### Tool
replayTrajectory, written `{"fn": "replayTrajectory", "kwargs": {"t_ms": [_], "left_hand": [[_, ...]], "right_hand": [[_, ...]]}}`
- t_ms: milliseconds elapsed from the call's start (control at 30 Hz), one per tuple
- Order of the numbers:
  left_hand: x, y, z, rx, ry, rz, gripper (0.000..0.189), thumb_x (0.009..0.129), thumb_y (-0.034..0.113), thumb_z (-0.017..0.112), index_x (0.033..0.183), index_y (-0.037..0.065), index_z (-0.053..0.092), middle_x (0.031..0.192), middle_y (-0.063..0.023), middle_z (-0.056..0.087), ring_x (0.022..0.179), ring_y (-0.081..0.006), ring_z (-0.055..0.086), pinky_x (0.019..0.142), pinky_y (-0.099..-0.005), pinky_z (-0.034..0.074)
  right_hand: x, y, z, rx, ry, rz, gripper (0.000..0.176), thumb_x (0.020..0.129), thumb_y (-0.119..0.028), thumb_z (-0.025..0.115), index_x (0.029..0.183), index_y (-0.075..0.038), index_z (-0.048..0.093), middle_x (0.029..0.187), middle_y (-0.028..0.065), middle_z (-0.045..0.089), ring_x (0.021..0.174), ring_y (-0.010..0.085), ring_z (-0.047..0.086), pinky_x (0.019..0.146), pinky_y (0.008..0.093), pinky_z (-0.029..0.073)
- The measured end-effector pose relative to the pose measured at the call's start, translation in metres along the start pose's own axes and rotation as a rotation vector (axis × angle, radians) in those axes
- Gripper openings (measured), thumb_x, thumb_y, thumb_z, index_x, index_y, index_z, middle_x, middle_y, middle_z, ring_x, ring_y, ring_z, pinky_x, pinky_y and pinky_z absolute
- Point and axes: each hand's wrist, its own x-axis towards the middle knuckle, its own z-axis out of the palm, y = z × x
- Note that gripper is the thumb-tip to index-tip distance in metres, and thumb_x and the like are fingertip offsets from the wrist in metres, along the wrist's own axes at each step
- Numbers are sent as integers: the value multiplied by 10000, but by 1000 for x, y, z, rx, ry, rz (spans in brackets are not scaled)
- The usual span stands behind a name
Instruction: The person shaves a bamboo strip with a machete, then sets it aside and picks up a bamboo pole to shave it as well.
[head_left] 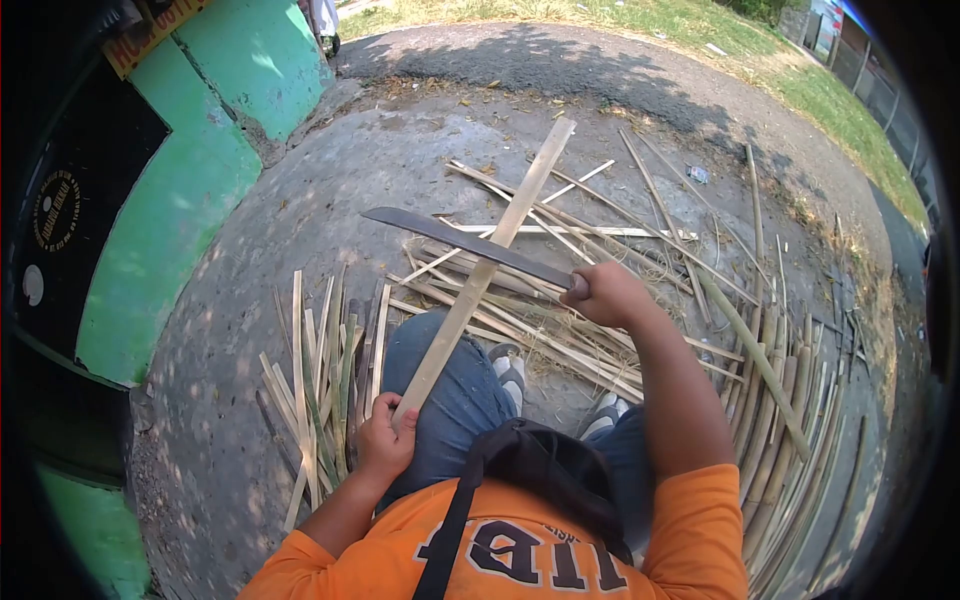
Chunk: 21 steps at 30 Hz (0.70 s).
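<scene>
My left hand (386,440) is closed around the lower end of a long flat bamboo strip (445,340), which slants up and away over my left knee. In my right hand (606,294) is the handle of a machete (450,237), gripped with the fingers wrapped round it. The dark blade points left and lies across the strip at about its middle; whether it touches the strip cannot be made out. Beneath the blade and beyond my feet, split bamboo strips (600,370) lie crossed on the ground.
Bamboo strips (312,380) stand bunched at my left. Several bamboo poles (775,400) lie at my right. A green wall (150,260) rises at the far left. Beyond the concrete ground (240,290) run a road and grass. A black bag (545,470) rests on my lap.
</scene>
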Motion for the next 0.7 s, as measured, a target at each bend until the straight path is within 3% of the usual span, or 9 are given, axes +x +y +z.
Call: {"fn": "replayTrajectory", "kwargs": {"t_ms": [267, 433, 700], "left_hand": [[1, 3, -3, 11, -30, -57, 406, 1018, 420, 649, 1164, 48, 580, 821, -186, 726, 730, -406, 717, 630, -444, 530], [0, -4, 0, -25, -7, -4, 411, 1015, 409, 657, 1173, 39, 573, 828, -191, 729, 736, -405, 719, 638, -440, 532], [2, 5, -3, 18, -14, 9, 407, 1016, 403, 647, 1179, 39, 568, 852, -203, 735, 766, -418, 721, 659, -453, 545]], "right_hand": [[-5, -19, -8, 8, -77, -58, 245, 852, -332, 742, 931, -101, 752, 881, 174, 742, 875, 404, 702, 794, 487, 559], [-1, -35, 6, -153, -142, -194, 221, 828, -300, 675, 927, -115, 742, 881, 181, 728, 890, 403, 696, 805, 508, 555], [-2, -1, -3, -12, -45, -2, 270, 844, -350, 775, 914, -91, 745, 877, 184, 732, 856, 415, 694, 777, 504, 549]]}}
